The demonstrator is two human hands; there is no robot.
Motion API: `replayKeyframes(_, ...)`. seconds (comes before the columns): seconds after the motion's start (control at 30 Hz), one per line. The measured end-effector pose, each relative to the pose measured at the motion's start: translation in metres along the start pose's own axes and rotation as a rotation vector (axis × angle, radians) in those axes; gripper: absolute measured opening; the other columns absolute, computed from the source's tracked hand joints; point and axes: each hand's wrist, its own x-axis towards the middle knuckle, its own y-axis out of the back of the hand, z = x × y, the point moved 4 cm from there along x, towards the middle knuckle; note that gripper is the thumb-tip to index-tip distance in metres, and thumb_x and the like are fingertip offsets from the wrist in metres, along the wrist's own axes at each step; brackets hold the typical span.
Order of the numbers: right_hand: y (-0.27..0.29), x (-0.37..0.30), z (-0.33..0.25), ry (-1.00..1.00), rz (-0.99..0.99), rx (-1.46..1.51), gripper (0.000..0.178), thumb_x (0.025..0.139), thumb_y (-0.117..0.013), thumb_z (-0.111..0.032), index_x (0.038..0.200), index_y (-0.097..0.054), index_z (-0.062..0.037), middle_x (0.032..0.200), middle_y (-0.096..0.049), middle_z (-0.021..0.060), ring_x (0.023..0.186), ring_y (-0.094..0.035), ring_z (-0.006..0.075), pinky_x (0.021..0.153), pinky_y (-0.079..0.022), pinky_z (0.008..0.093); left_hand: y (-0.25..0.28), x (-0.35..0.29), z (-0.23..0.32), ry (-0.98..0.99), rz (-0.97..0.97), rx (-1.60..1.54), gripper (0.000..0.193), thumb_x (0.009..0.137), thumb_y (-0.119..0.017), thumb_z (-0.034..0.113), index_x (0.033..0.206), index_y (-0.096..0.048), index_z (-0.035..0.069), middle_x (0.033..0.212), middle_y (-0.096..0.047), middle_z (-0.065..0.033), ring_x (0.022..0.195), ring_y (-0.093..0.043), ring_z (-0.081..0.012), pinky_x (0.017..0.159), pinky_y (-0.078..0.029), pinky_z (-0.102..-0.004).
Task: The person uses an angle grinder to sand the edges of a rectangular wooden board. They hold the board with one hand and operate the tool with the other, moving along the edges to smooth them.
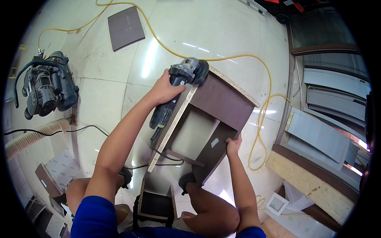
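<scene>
The left hand (168, 88) is clamped around the body of an angle grinder (162, 115), its thumb crossing the near side while most of the fingers are hidden behind the casing. The grinder sits over the far left corner of an open brown cabinet (224, 93), its disc (201, 72) right at the edge; whether it touches cannot be made out. The right hand (234, 146) grips the cabinet's right side panel, its fingers partly out of sight around the edge. A black cord (168, 158) loops from the grinder across the opening, then is lost behind the left arm. Between the feet stands a box (158, 204), its near end partly covered by a dark strap. Farther out on the floor (101, 93) lie a brown board (126, 28) and a yellow hose (149, 22), cut off at the top, with a compressor (50, 85) at left.
</scene>
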Motion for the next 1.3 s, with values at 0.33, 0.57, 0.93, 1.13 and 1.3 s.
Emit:
replayKeyframes(0.33, -0.002, -0.001, -0.002, 0.013, 0.008, 0.002, 0.063, 0.063, -0.055, 0.012, 0.125, -0.055, 0.0000, 0.109, -0.066, 0.0101, 0.103, -0.064, 0.0241, 0.093, -0.050, 0.0327, 0.005, 0.006, -0.006, -0.035, -0.020, 0.002, 0.080, 0.077, -0.078, 0.035, 0.133, -0.043, -0.011, 0.117, -0.064, -0.0289, 0.108, -0.066, -0.0354, 0.095, -0.051, -0.0391)
replayKeyframes(0.57, -0.004, -0.003, -0.007, 0.029, 0.011, -0.003, 0.061, 0.064, -0.054, 0.012, 0.125, -0.055, -0.0002, 0.109, -0.066, 0.0097, 0.101, -0.063, 0.0233, 0.091, -0.050, 0.0320, 0.007, 0.002, -0.009, -0.030, -0.013, 0.042, 0.079, 0.077, -0.077, 0.035, 0.133, -0.043, -0.009, 0.116, -0.065, -0.0278, 0.106, -0.066, -0.0352, 0.095, -0.052, -0.0402)
replayKeyframes(0.93, -0.006, -0.004, -0.006, -0.004, 0.031, 0.045, 0.061, 0.064, -0.054, 0.011, 0.124, -0.055, 0.0000, 0.107, -0.066, 0.0095, 0.099, -0.063, 0.0228, 0.090, -0.050, 0.0318, 0.006, 0.007, -0.004, -0.027, -0.016, 0.008, 0.078, 0.077, -0.077, 0.034, 0.133, -0.043, -0.009, 0.116, -0.065, -0.0270, 0.105, -0.067, -0.0349, 0.094, -0.052, -0.0402)
replayKeyframes(1.13, 0.002, 0.000, 0.000, 0.011, 0.017, 0.002, 0.061, 0.063, -0.054, 0.011, 0.124, -0.055, 0.0004, 0.106, -0.065, 0.0090, 0.098, -0.063, 0.0228, 0.090, -0.050, 0.0315, 0.006, 0.004, -0.004, -0.035, -0.033, 0.049, 0.079, 0.077, -0.077, 0.034, 0.133, -0.043, -0.010, 0.114, -0.064, -0.0258, 0.102, -0.067, -0.0326, 0.091, -0.053, -0.0389)
replayKeyframes(1.3, -0.004, -0.003, -0.005, 0.015, 0.004, 0.014, 0.059, 0.063, -0.054, 0.011, 0.122, -0.056, 0.0007, 0.105, -0.065, 0.0083, 0.098, -0.063, 0.0225, 0.089, -0.049, 0.0312, 0.010, 0.012, -0.010, -0.016, -0.045, 0.002, 0.079, 0.077, -0.077, 0.035, 0.133, -0.043, -0.011, 0.113, -0.064, -0.0255, 0.101, -0.067, -0.0306, 0.090, -0.053, -0.0380)
